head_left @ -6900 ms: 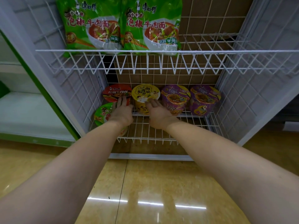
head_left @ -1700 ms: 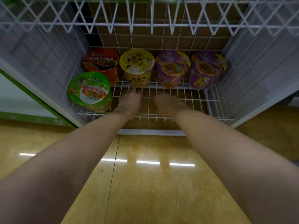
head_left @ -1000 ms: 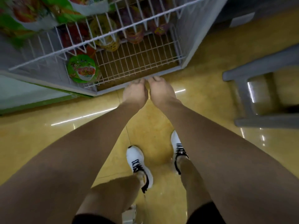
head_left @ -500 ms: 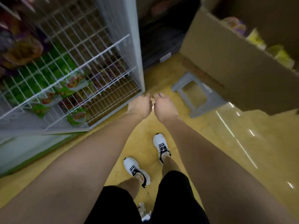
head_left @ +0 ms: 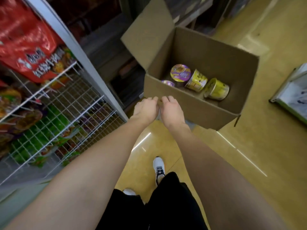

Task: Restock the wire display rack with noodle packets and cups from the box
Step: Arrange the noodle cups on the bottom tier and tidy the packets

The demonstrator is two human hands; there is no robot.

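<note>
An open cardboard box (head_left: 191,105) stands on the floor ahead. Inside lie two purple noodle cups, one upright (head_left: 180,72) and one half hidden behind the near wall (head_left: 168,83), and two yellow cups on their sides (head_left: 196,81) (head_left: 216,89). My left hand (head_left: 146,108) and my right hand (head_left: 172,110) hover side by side just in front of the box's near wall, fingers loosely curled, holding nothing. The white wire display rack (head_left: 54,100) fills the left, stocked with green and red packets, a large red packet (head_left: 25,42) on top.
The box's flap (head_left: 147,30) stands up at the back left. A grey-white object (head_left: 292,95) sits on the yellow floor at the right edge. Dark shelving lies behind the box. My legs and white shoes (head_left: 158,168) are below.
My hands left the rack's bottom shelf, empty. I turned right from the rack, and the box with its cups has come into view in front of my hands.
</note>
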